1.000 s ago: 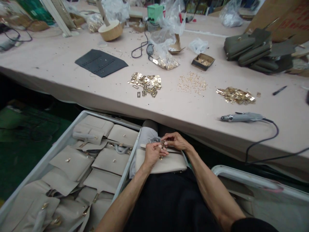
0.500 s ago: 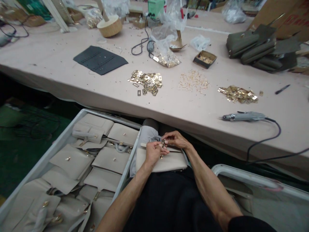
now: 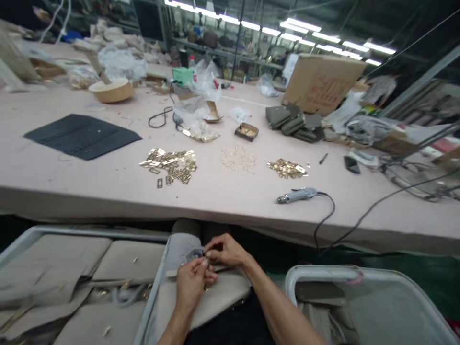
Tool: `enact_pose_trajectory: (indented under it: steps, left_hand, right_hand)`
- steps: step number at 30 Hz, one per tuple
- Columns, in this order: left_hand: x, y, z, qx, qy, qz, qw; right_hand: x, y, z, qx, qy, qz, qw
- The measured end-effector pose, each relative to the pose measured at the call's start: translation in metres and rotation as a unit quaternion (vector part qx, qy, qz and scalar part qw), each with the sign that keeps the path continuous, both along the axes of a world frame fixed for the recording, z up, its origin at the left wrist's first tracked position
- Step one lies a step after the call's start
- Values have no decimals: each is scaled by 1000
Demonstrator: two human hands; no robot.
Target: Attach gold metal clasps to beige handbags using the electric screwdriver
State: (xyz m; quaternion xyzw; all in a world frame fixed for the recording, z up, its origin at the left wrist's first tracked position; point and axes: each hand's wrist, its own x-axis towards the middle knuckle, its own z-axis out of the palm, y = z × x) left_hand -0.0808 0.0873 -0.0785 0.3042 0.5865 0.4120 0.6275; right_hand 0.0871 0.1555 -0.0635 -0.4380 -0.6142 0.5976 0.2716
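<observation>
A beige leather bag (image 3: 219, 294) lies across my lap, below the table edge. My left hand (image 3: 190, 283) and my right hand (image 3: 224, 250) meet over its top edge, fingers pinched together around a small gold metal fitting (image 3: 203, 261) that barely shows between them. Both hands are closed. On the table in front lie piles of gold hardware plates (image 3: 168, 165), small gold screws (image 3: 237, 159) and more gold pieces (image 3: 286, 168). A grey electric screwdriver (image 3: 297, 195) with a black cord rests near the table's front edge.
A bin (image 3: 32, 234) on my left holds several beige bags. A white bin (image 3: 319, 274) stands at my right. A dark leather sheet (image 3: 81, 135), a small box of hardware (image 3: 246, 131), olive bags (image 3: 293, 122) and a cardboard box (image 3: 321, 81) lie farther back.
The view has tilted upward, so the table and the room behind now fill the frame. My hands stay pinched together over the bag on my lap.
</observation>
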Motion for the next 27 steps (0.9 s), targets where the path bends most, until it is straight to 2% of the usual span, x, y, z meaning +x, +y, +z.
enact_pose_trajectory:
  steps: [2, 4, 8, 12, 16, 20, 24, 27]
  left_hand:
    - [2, 6, -6, 6, 0, 6, 1000]
    - [4, 11, -7, 7, -2, 6, 1000]
    - [6, 9, 6, 23, -3, 4, 1000]
    - [5, 4, 8, 41, -18, -12, 999]
    - [4, -2, 4, 32, -18, -6, 999]
    - [8, -11, 7, 96, 83, -19, 992]
    - [10, -15, 8, 170, 211, -46, 962]
    - [11, -15, 6, 188, 245, -63, 949]
  right_hand:
    - [5, 2, 6, 25, -54, -45, 997]
    - [12, 5, 15, 30, -57, -62, 996]
    - [21, 4, 26, 68, -40, -21, 997]
    - [13, 2, 16, 33, -37, 30, 998]
    - [-1, -1, 8, 3, -14, 14, 1000]
    - [-5, -1, 8, -15, 8, -7, 1000]
    - [-4, 0, 5, -6, -6, -16, 1000]
    - [-3, 0, 4, 0, -13, -17, 1000]
